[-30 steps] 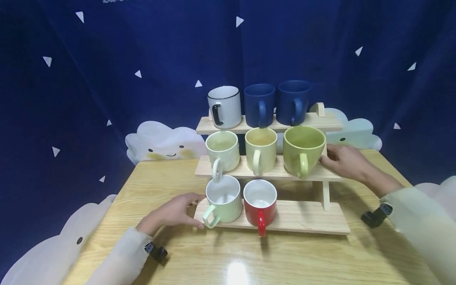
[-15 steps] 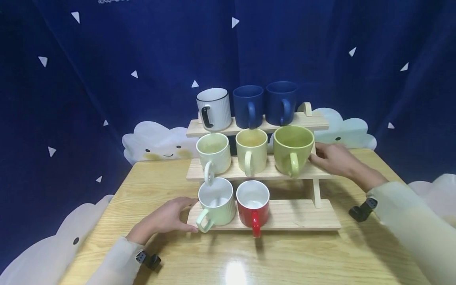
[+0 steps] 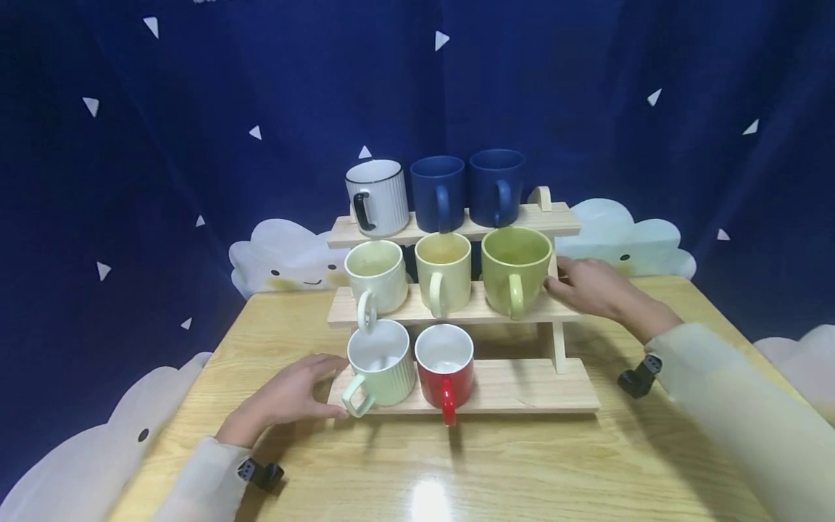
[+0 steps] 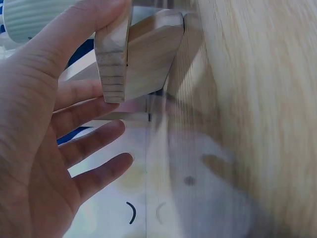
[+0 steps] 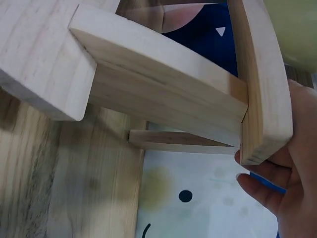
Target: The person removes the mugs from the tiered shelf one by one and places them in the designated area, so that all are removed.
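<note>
A three-tier wooden rack (image 3: 535, 388) stands on the table, bearing several mugs. My left hand (image 3: 290, 395) grips the left end of its bottom board, thumb at the front and fingers behind; the outer fingers spread free in the left wrist view. At the other side my right hand (image 3: 596, 290) holds the right end of the middle board (image 5: 267, 99), close to the olive-green mug (image 3: 515, 272). The pale green mug (image 3: 385, 377) sits just inside my left hand, with the red mug (image 3: 446, 370) beside it. Part of my right fingers is hidden behind the board.
Two dark blue mugs (image 3: 437, 192) and a white mug (image 3: 385, 199) with a black handle stand on the top tier. A cream-yellow mug (image 3: 450, 275) and a pale mug (image 3: 381, 279) share the middle one. A blue curtain (image 3: 196, 109) hangs behind the table (image 3: 509, 464).
The rack, with its mugs, has slid left across the table, both hands moving along with it. The mugs keep their places on the boards.
</note>
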